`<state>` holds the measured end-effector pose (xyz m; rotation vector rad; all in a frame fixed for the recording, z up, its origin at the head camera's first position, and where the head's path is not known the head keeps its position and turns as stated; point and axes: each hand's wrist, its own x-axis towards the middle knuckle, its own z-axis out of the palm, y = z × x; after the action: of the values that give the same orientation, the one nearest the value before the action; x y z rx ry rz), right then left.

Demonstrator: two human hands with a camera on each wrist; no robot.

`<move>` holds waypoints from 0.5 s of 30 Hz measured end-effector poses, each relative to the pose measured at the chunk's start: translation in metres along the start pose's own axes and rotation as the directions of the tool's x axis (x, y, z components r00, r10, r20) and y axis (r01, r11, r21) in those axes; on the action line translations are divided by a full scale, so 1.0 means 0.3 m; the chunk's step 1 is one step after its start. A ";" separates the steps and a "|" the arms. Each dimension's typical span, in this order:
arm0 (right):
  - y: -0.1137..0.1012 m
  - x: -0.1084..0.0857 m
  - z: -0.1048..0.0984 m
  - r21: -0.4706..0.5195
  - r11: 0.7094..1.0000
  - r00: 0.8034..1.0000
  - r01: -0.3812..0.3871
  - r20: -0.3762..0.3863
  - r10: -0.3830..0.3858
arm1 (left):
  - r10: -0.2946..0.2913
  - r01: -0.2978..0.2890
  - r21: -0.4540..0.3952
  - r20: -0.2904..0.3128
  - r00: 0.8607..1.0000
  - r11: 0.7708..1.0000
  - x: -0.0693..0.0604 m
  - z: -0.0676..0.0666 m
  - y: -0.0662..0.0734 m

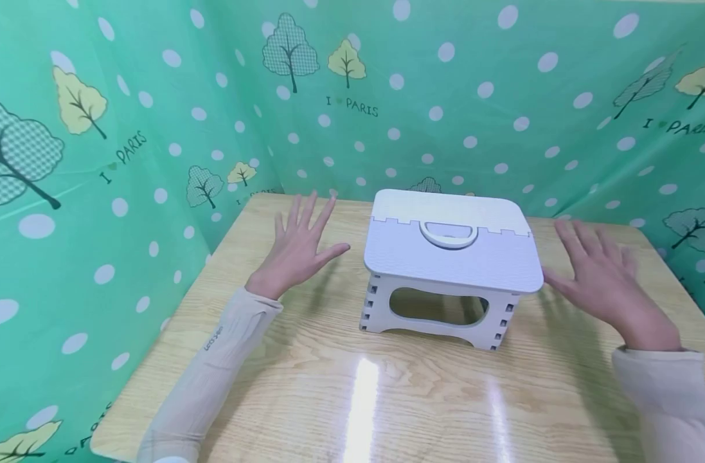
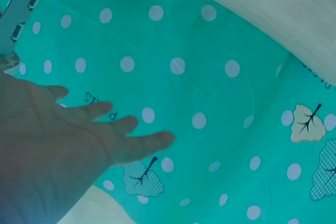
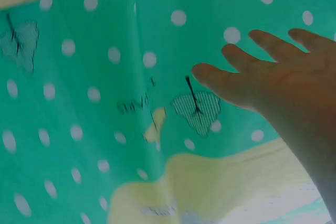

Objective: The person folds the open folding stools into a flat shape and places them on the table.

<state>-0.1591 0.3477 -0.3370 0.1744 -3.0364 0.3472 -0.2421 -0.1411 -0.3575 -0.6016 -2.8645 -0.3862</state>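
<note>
A white folding step stool (image 1: 445, 270) stands unfolded and upright on the wooden table, its curved carry handle (image 1: 449, 241) at the middle of the top. To its left, my left hand (image 1: 297, 247) hovers with fingers spread and a gap between thumb and stool. On the other side, my right hand (image 1: 603, 283) is also spread, slightly blurred, its thumb close to the stool's right edge; whether it touches I cannot tell. Both wrist views show the left hand (image 2: 68, 140) and the right hand (image 3: 283, 82) with straight fingers and nothing held.
Under the stool lies a light wood-grain table (image 1: 306, 386) with bright reflections near its front. A green dotted curtain (image 1: 387, 96) with printed trees rises behind the table and along its left side.
</note>
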 end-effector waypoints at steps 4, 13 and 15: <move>0.000 0.008 0.003 0.092 0.995 0.999 0.038 0.030 -0.041 | 0.002 0.007 -0.102 0.083 0.997 0.995 -0.004 -0.001 0.002; -0.039 -0.002 -0.013 0.474 0.873 0.965 0.112 0.158 -0.209 | 0.133 -0.097 -0.263 0.119 0.984 0.960 0.000 0.007 0.016; -0.049 -0.011 -0.017 0.485 0.867 0.956 0.109 0.188 -0.226 | 0.164 -0.132 -0.272 0.101 0.981 0.953 0.002 0.008 0.024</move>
<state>-0.1536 0.3349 -0.3293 0.5466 -3.0657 1.1243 -0.2400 -0.1338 -0.3581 -0.9110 -2.8780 -0.7380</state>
